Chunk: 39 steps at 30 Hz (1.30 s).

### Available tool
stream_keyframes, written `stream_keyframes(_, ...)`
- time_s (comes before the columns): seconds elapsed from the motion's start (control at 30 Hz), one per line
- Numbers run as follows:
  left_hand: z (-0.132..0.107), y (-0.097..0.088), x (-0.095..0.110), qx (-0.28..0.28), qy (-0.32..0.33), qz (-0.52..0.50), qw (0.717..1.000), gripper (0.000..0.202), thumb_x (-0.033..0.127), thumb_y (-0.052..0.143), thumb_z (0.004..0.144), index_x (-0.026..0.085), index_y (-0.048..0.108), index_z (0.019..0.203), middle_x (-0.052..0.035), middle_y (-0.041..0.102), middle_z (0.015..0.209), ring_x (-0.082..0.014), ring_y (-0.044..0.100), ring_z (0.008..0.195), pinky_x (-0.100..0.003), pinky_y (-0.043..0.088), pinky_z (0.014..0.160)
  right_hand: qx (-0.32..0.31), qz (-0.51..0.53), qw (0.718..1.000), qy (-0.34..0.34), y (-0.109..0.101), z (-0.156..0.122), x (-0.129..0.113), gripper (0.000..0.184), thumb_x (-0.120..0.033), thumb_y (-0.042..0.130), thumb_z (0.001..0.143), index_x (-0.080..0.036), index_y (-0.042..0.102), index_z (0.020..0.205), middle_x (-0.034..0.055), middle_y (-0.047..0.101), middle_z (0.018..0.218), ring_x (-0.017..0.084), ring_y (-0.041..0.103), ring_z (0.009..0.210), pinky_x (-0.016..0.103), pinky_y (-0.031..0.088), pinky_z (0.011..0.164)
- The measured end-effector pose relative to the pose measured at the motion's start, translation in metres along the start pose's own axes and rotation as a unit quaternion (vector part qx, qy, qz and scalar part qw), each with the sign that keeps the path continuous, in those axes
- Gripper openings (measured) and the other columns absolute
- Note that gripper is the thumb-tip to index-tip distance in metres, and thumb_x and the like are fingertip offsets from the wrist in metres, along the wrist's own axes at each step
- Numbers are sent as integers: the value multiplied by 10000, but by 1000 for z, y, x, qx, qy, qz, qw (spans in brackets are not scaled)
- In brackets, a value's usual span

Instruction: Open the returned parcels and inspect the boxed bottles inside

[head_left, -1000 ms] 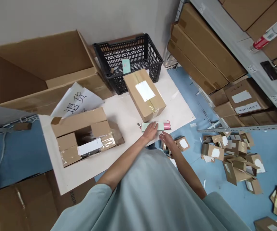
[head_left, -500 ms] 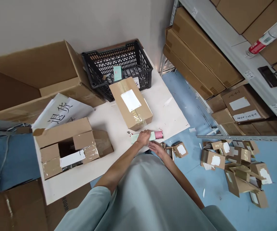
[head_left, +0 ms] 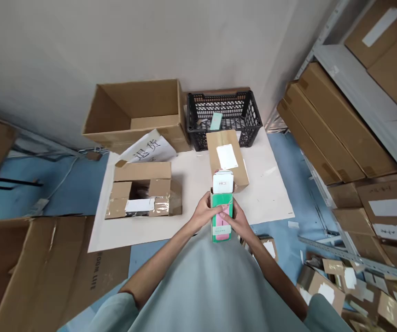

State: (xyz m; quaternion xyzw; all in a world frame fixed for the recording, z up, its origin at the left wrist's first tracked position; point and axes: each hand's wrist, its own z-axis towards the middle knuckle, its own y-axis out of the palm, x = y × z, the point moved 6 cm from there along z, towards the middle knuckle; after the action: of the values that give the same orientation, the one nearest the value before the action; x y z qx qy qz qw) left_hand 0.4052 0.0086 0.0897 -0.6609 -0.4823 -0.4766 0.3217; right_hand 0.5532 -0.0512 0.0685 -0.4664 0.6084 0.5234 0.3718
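Between both hands I hold a small green product box [head_left: 222,199] with a pink picture on its front. Its white top flap [head_left: 223,182] stands up, open. My left hand [head_left: 203,213] grips the left side, thumb across the front. My right hand [head_left: 238,221] is closed around the right side, its thumb also on the front. What is inside the small box is hidden. Just behind it, a taped cardboard box [head_left: 242,171] with a white label leans against the black plastic crate [head_left: 198,138].
A light green box [head_left: 216,121] lies in the crate. A large open carton [head_left: 132,136] and a paper with handwriting [head_left: 146,146] are beside it. An opened carton [head_left: 176,198] sits at the table's left. Shelving [head_left: 367,78] and floor cartons [head_left: 323,281] are on the right.
The small box, earlier lying on the table edge with a pink cylinder at its right end, is now upright in both hands, flap up. The cylinder no longer shows. My view has turned left.
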Motion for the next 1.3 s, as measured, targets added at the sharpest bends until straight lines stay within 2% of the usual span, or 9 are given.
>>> stream_keyframes(0.13,-5,-39,27,78,61,-41,994,737,711,928,761,197,731,1251,-131,791,1293,-347,705,1269,-453,533,1117,-29,13,999,33,27,22,-12,518,-504,954,818,-260,781,1241,45,831,1239,305,751,1205,430,585,1106)
stream_keyframes(0.23,3,-70,40,81,57,-180,979,944,833,827,811,244,626,1521,-150,761,1406,-356,688,1352,-490,526,1148,-35,118,982,142,40,25,3,558,-669,922,779,-232,798,1103,60,858,1068,327,805,1070,433,631,982)
stream_keyframes(0.37,14,-100,63,46,57,-237,969,1085,620,987,756,321,500,1679,-111,771,1365,-290,754,1217,-450,568,1092,-52,211,943,250,54,14,18,540,-731,883,764,-234,776,944,53,847,882,326,822,941,404,638,821)
stream_keyframes(0.53,15,-110,75,8,51,-147,988,795,492,1030,724,264,765,1438,-127,777,1350,-306,746,1203,-420,590,1050,-92,247,922,284,63,3,23,576,-762,884,751,-236,767,956,28,829,822,270,783,764,367,601,719)
stream_keyframes(0.77,21,-113,83,64,86,-178,978,683,470,1044,647,229,836,1252,-123,809,1267,-313,754,1181,-410,610,1009,-116,155,952,237,49,3,28,682,-803,889,728,-248,796,1114,59,861,1017,316,810,990,410,626,871)
stream_keyframes(1.0,25,-171,144,189,191,-159,950,667,451,1038,605,228,821,1194,-100,793,1223,-253,758,1069,-333,653,834,-192,-182,964,30,-11,9,-11,902,-591,907,850,-271,592,1633,95,701,1561,346,664,1425,473,524,1200)
stream_keyframes(1.13,22,-178,155,222,219,-131,941,685,436,1051,593,257,820,1212,-88,774,1183,-282,755,1083,-380,673,829,-134,-472,871,-32,-53,11,14,1032,-516,876,875,-290,407,1765,148,633,1633,389,584,1518,544,456,1271)
stream_keyframes(1.23,24,-159,143,205,212,-127,947,690,444,1046,596,267,808,1218,-62,749,1137,-243,739,1050,-345,665,832,-119,-628,768,-41,-71,14,54,967,-390,840,896,-221,418,1749,195,719,1478,394,644,1438,598,369,1326)
stream_keyframes(1.3,26,-143,131,192,199,-128,952,713,446,1037,608,283,794,1259,-36,724,1075,-216,725,1020,-328,658,850,-109,-660,742,-41,-79,15,78,928,-287,814,886,-172,429,1722,215,722,1461,374,653,1428,603,307,1363)
